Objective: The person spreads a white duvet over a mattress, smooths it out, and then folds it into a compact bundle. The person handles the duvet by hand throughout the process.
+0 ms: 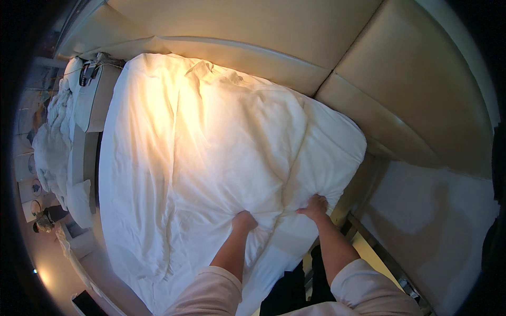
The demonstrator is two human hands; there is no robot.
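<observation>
A white bed sheet or duvet cover (221, 130) lies loose and wrinkled over the bed before me. My left hand (244, 221) is closed on its near part, with the fingers hidden in the cloth. Folds spread out from that grip. Farther right, close to the bed's side edge, my right hand (315, 207) has its fingers curled into the same cloth. Its thumb sticks out to the left, and creases run towards the fingers. A long seam or ridge crosses the fabric between the two hands.
A padded tan headboard (245, 19) rises along the far side. At left stand a nightstand (97, 102) with a dark telephone (87, 74) and a second bed with rumpled white bedding (51, 158). Another person (47, 219) is beyond it. A metal-edged frame (379, 249) stands at right.
</observation>
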